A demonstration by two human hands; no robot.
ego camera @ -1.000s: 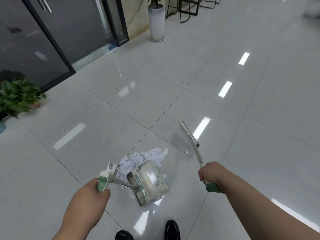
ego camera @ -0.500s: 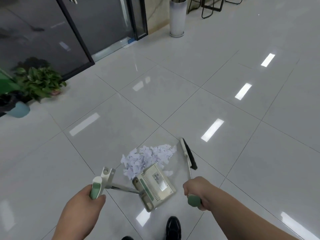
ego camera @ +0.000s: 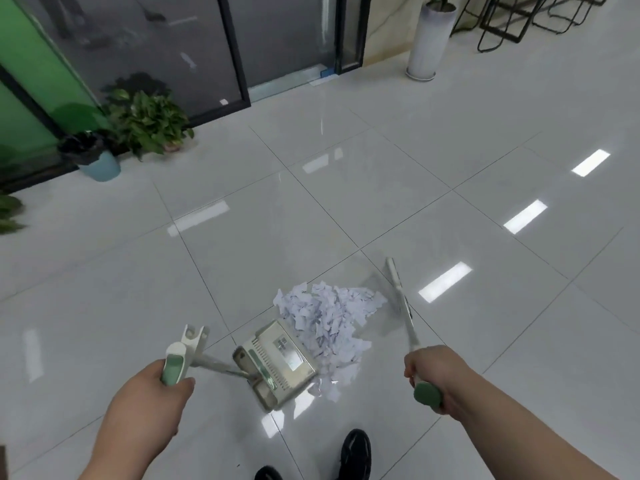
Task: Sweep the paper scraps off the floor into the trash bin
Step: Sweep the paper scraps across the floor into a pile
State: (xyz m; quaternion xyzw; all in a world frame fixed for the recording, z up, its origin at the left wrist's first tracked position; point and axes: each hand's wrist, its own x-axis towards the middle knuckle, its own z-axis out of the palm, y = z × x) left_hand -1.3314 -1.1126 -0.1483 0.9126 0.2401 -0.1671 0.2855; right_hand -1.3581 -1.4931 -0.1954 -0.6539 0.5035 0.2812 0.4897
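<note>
- Compared with one second ago: head of broom [ego camera: 399, 289] brought in from well apart to just beside the right edge of the paper scraps [ego camera: 329, 317]; trash bin [ego camera: 100, 162] now fully inside the frame at upper left.
- Writing: one pale label [ego camera: 287, 348] on the back of the dustpan [ego camera: 277, 367]; print too small to read. No other legible text.
- Containers: trash bin, blue, lined with a black bag, at upper left, well apart from the scraps; contents not discernible. Dustpan at lower centre, on the floor [ego camera: 242, 237], front edge against the pile; inside hidden from this angle. Tall white planter [ego camera: 429, 39] at top right of centre, plant cut off by the upper edge.
- Task item: paper scraps heaped at lower centre, between dustpan and broom head, some lying along the right side of the dustpan.
- Left hand [ego camera: 149, 400]: clenched round the green grip of the dustpan handle, lower left.
- Right hand [ego camera: 436, 372]: clenched round the broom handle near its green end cap, lower right.
- Hard to make out: broom head motion-blurred. Black shoe [ego camera: 355, 452] at bottom centre, a second one cut off by the lower edge. Leafy potted plant [ego camera: 149, 123] beside the bin, its pot mostly hidden.
</note>
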